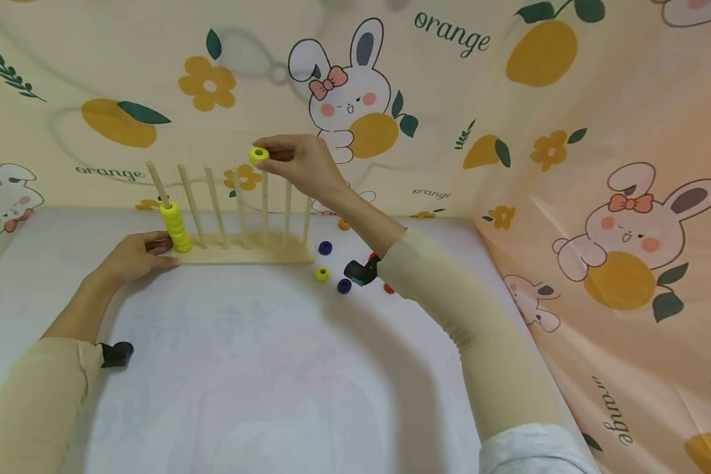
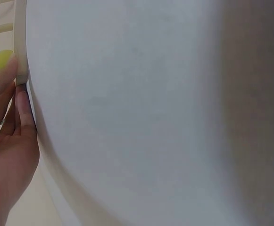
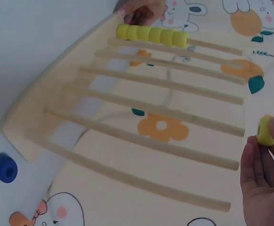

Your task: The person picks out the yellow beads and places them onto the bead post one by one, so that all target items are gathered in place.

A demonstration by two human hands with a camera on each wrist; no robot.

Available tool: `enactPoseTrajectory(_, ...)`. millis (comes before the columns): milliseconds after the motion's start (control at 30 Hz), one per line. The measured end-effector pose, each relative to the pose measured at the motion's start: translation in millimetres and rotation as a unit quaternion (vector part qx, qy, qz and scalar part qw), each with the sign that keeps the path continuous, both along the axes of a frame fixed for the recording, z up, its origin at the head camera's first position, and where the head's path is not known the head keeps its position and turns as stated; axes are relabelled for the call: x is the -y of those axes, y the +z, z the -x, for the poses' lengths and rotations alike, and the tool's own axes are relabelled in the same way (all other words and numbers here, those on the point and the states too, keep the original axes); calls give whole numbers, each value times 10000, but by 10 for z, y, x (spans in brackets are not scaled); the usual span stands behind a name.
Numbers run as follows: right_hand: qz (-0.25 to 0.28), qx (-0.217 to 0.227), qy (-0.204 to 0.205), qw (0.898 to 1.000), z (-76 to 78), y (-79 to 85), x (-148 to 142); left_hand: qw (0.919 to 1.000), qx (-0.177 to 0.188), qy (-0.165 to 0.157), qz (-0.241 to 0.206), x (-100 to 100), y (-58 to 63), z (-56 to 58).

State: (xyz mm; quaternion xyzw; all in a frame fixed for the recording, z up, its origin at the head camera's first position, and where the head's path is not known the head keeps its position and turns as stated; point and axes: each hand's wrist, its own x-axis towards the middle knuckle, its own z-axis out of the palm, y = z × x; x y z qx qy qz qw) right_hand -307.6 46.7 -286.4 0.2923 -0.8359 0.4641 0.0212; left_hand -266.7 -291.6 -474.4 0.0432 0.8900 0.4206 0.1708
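Observation:
My right hand [image 1: 311, 164] pinches a yellow bead [image 1: 259, 155] between thumb and fingers, its hole facing up, near the top of a middle peg. The wooden peg rack [image 1: 249, 255] stands on the table with several upright pegs. On its leftmost peg sits a stack of yellow beads [image 1: 176, 229]; the other pegs are bare in the right wrist view. My left hand [image 1: 131, 258] grips the left end of the rack's base, and the left wrist view shows fingers [image 2: 26, 106] against that end. In the right wrist view the held bead [image 3: 265, 132] is apart from the pegs.
Loose beads lie right of the rack: a yellow bead [image 1: 322, 274], dark blue beads [image 1: 325, 248], an orange bead [image 1: 344, 224] and a red bead [image 1: 388, 288], some partly behind my right arm. A patterned cloth [image 1: 438, 118] hangs behind and at the right of the white table [image 1: 243, 368].

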Motion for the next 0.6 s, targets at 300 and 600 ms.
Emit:
enactPoseTrajectory(300, -217, 297, 30, 9993, 52, 34, 239, 9997, -131, -80, -196, -12, 2, -17)
enactPoseTrajectory(600, -444, 228, 211, 9985, 125, 26, 496, 9997, -164, -102, -143, -18, 24, -13)
